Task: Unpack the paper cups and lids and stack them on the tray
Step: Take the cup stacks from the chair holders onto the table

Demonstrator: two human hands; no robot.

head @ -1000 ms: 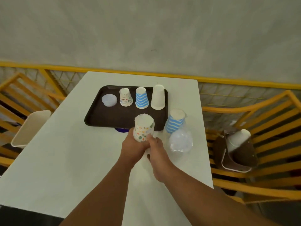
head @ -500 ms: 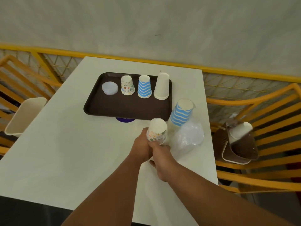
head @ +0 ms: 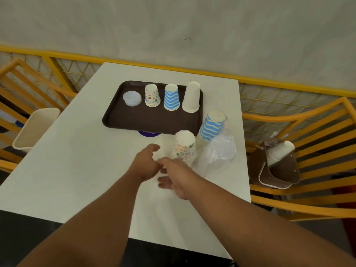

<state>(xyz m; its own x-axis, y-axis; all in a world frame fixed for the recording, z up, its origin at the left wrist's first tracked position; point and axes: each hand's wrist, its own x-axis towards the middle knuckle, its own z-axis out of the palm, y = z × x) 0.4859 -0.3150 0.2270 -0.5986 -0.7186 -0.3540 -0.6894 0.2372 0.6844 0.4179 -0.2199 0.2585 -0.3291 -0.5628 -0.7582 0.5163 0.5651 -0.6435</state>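
A dark brown tray (head: 134,120) lies at the far middle of the white table (head: 77,170). On it stand a stack of clear lids (head: 132,98), a patterned cup (head: 152,95), a blue zigzag cup (head: 171,97) and a white cup stack (head: 191,97), all upside down. In front of the tray's right corner a wrapped patterned cup stack (head: 185,147) stands upside down on the table. A wrapped blue striped stack (head: 212,125) leans behind it. My left hand (head: 146,164) hovers just left of the patterned stack, fingers loose. My right hand (head: 173,180) sits at the stack's base, fingers relaxed and blurred.
A clear plastic bag of lids (head: 219,151) lies right of the stacks. A beige bin (head: 34,130) stands off the table's left edge. On the yellow chair at the right sits a brown holder (head: 279,170) with a white cup (head: 281,153). A purple sticker (head: 149,133) peeks from under the tray.
Both hands gripped the patterned stack and carried it right and nearer to me. It now stands on the table, and both hands have let go and drawn back slightly.
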